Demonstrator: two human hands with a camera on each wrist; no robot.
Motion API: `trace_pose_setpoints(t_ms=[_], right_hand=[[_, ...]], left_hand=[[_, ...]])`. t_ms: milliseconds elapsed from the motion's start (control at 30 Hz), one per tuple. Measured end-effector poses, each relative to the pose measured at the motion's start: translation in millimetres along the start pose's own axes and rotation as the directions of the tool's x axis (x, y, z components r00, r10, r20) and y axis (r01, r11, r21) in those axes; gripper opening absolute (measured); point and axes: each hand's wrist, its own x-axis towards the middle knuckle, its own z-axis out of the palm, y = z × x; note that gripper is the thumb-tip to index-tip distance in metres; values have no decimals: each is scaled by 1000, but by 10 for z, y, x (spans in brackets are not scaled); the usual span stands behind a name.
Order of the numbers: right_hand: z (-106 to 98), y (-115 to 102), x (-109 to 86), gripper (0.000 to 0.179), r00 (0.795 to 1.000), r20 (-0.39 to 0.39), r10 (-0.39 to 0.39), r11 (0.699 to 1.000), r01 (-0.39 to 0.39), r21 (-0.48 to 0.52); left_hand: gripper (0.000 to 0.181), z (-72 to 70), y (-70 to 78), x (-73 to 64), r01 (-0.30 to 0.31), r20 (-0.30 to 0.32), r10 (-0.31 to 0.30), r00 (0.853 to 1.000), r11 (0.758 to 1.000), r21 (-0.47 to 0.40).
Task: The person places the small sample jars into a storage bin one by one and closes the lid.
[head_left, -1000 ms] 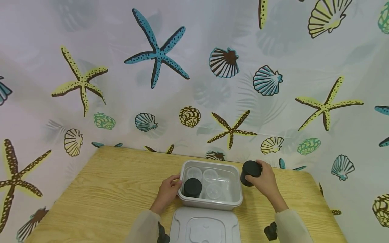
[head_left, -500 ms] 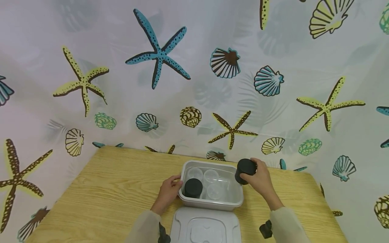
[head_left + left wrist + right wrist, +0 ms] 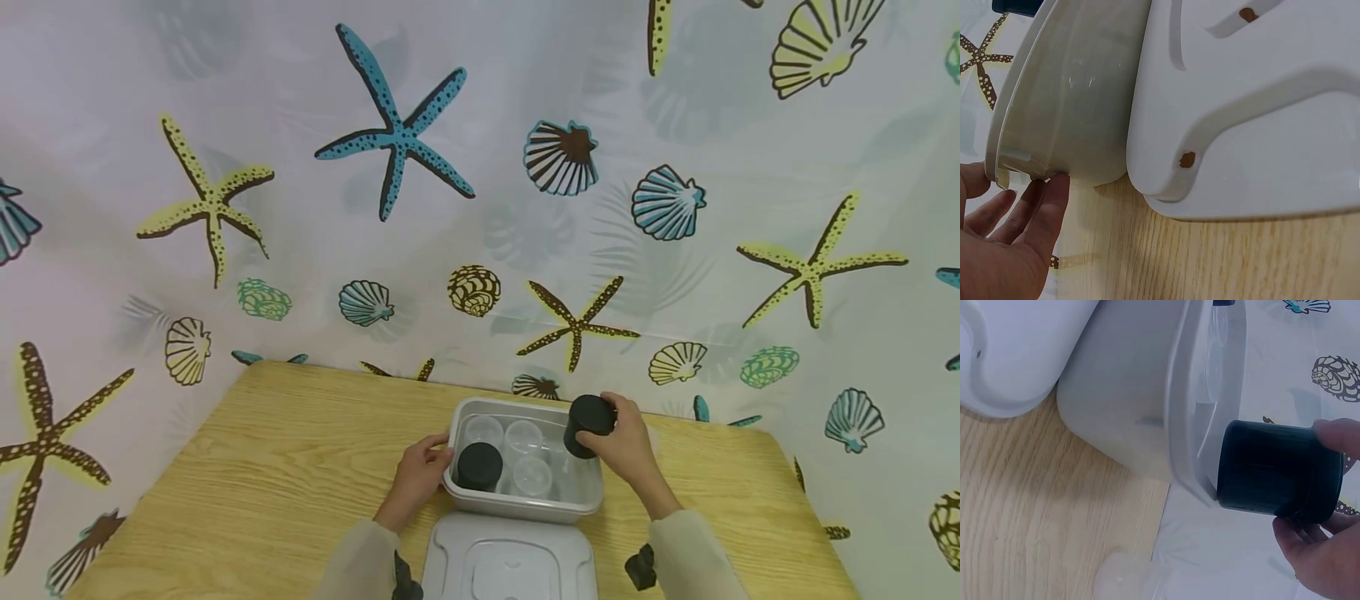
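Observation:
A light grey plastic storage box [image 3: 525, 504] stands on the table. My left hand [image 3: 418, 477] grips its left end; in the left wrist view the fingers [image 3: 1050, 206] lie under the rim and the thumb is at its edge. My right hand [image 3: 628, 442] holds a black cylindrical jar [image 3: 589, 427] by its upper part, over the box's right end. The right wrist view shows the jar [image 3: 1272, 472] at the rim, thumb on one side, fingers on the other. Inside the box are another black jar [image 3: 480, 467] at the front left and several clear round containers [image 3: 532, 477].
A pale grey lid [image 3: 510, 558] lies flat against the front of the box. A translucent round piece [image 3: 1125, 578] sits on the wooden table [image 3: 300, 467] to the right of the box, mostly hidden behind my right hand. A curtain printed with starfish and shells [image 3: 450, 225] hangs behind the table.
My right hand has carried the black jar left, from beside the box to over its right end. The left hand stays on the box's left end.

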Motion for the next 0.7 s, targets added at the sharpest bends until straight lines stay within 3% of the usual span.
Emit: trace_pose_setpoints(t_ms=[700], right_hand=[[248, 19, 20, 70, 1000, -2, -16, 1000, 16, 9]], left_hand=[[34, -1, 3, -24, -16, -8, 16, 1000, 1000, -10]])
